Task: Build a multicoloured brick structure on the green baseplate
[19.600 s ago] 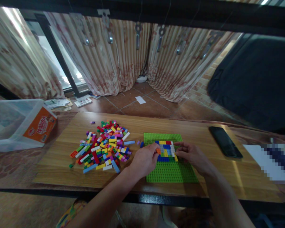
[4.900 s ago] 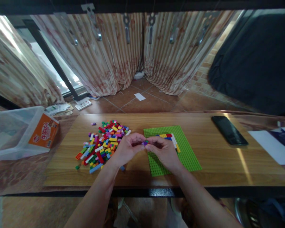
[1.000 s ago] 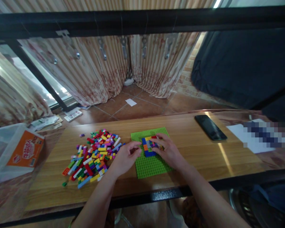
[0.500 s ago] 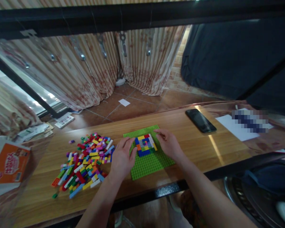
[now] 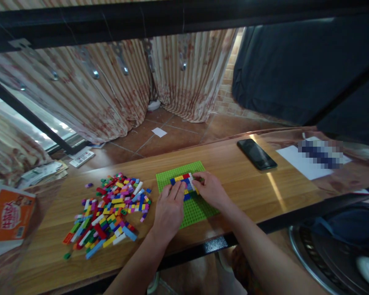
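A square build of toy bricks [image 5: 187,180] in blue, yellow, red and white sits on a green baseplate [image 5: 199,213]. My left hand [image 5: 171,205] lies over the left part of this build, its fingers stretched out and touching the bricks. At the build's right edge, my right hand [image 5: 209,188] has its thumb and fingers bent together against the white and yellow bricks. Whatever may be between those fingertips is hidden. Left of the baseplate spreads a pile of loose toy bricks [image 5: 110,211] in many colours.
A black phone [image 5: 256,154] lies on the wooden table [image 5: 221,159], right of the baseplate. Beyond it is a white sheet of paper [image 5: 298,162]. An orange and white box [image 5: 10,217] stands at the far left. The table's dark front edge [image 5: 215,244] runs near my forearms.
My left hand has moved right, from beside the build onto its left part. My right hand has come in lower against the right edge. The view has shifted slightly.
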`<act>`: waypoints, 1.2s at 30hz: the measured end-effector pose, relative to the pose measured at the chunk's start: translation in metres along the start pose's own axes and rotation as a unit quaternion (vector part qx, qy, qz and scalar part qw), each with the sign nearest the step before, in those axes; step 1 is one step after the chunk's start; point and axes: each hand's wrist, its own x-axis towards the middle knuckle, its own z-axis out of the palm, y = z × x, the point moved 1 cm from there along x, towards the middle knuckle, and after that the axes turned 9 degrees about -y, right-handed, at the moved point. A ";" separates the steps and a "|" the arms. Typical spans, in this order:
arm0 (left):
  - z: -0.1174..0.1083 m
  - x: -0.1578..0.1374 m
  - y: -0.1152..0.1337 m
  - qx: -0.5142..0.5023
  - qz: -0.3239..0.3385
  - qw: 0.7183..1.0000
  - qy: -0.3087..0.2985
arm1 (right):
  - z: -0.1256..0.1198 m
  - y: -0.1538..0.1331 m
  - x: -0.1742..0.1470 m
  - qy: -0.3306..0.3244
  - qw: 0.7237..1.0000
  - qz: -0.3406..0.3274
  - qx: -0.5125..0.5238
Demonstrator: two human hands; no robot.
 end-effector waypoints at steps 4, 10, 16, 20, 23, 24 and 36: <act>0.000 -0.001 0.003 0.006 -0.027 1.000 -0.005 | 0.002 0.004 0.001 0.001 1.000 -0.006 0.004; 0.002 -0.004 0.009 0.006 -0.054 0.998 -0.010 | 0.004 0.003 0.000 0.003 1.000 -0.013 0.018; -0.002 -0.005 0.013 -0.017 -0.066 0.997 -0.035 | 0.005 0.010 0.000 -0.017 1.000 0.001 0.015; -0.004 -0.009 0.012 -0.051 -0.058 0.997 -0.029 | 0.004 0.015 0.002 -0.014 1.000 0.004 -0.004; -0.006 -0.010 0.009 -0.095 -0.042 0.995 -0.017 | 0.002 0.016 0.001 -0.016 1.000 0.007 -0.013; -0.007 -0.010 0.007 -0.112 -0.037 0.993 -0.014 | 0.002 0.015 0.001 -0.016 1.000 0.009 -0.014; -0.045 -0.018 -0.097 -0.144 -0.232 0.958 0.093 | -0.002 0.005 0.000 -0.043 0.998 0.030 -0.026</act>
